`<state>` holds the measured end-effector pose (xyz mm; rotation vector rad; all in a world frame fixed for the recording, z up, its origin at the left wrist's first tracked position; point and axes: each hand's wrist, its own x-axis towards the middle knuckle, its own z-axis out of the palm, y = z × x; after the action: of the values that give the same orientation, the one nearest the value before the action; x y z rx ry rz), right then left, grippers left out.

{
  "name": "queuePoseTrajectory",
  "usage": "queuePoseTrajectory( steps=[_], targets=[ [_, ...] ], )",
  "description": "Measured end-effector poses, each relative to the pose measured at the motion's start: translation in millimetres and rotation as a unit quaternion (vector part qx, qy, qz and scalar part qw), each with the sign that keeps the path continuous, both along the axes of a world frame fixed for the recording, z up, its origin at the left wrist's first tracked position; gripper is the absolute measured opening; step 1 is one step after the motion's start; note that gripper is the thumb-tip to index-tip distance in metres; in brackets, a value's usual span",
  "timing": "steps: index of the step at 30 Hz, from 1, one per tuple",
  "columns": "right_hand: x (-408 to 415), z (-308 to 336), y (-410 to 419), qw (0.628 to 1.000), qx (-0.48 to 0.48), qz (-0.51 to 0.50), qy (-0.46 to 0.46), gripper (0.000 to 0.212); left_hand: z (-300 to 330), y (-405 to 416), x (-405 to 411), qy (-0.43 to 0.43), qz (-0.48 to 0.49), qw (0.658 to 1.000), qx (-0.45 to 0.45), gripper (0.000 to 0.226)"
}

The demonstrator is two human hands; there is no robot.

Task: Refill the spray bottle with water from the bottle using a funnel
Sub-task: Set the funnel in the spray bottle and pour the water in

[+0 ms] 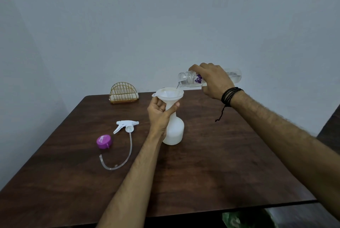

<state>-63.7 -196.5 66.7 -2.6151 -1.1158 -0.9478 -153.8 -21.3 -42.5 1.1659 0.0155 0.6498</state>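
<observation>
A white spray bottle point(173, 130) is stood upright near the middle of a dark wooden table point(220, 163), and a white funnel point(170, 95) is seated in its neck. The neck, just under the funnel's cone, is gripped by the left hand point(160, 113), with the thumb laid across the right side and the fingers curled round the far side. A clear water bottle point(193, 79), marked with a purple print, is held by the right hand point(214, 80) above and to the right of the funnel; the fingers are wrapped over its middle. The bottle is tipped almost level, its open mouth turned left over the funnel's rim, and a thin stream of water point(177, 86) is seen falling from the mouth into the cone. A black cord bracelet point(230, 96) is worn on the right wrist. To the left of the spray bottle, the white trigger head point(127, 125) is laid on the table with its clear dip tube point(127, 154) curved towards the near side. Just left of that tube a purple cap point(104, 141) is set down. At the far edge of the table a gold wire napkin holder point(123, 93) is stood against a pale wall.
</observation>
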Motion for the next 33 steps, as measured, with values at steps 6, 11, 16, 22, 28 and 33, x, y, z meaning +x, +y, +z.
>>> queuePoseTrajectory(
  steps=[6, 11, 16, 22, 28, 33],
  targets=[
    [-0.5, 1.1, 0.2, 1.000, -0.003, 0.000, -0.005, 0.066, 1.0, -0.4, -0.2, 0.000, 0.002, 1.000, 0.000, 0.068],
    [-1.6, 2.5, 0.4, 1.000, -0.005, 0.001, -0.010, 0.066, 0.7, 0.0, -0.7, 0.000, 0.002, 1.000, 0.000, 0.070],
    [-1.9, 1.7, 1.0, 1.000, -0.005, 0.001, -0.008, 0.066, 0.2, 0.4, -0.5, 0.002, 0.002, 1.000, -0.001, 0.070],
    [-2.5, 1.5, 0.6, 1.000, -0.005, 0.002, -0.013, 0.064, 0.6, 0.2, -1.2, 0.001, 0.002, 1.000, -0.001, 0.069],
    [-0.9, 2.4, 0.2, 1.000, -0.004, 0.005, -0.019, 0.063, 0.7, 0.0, -1.0, 0.000, 0.003, 1.000, 0.000, 0.068],
    [-0.8, 2.5, 0.4, 1.000, -0.006, 0.006, -0.021, 0.063, 0.8, -0.2, -1.2, -0.001, 0.003, 1.000, 0.002, 0.069]
  ],
)
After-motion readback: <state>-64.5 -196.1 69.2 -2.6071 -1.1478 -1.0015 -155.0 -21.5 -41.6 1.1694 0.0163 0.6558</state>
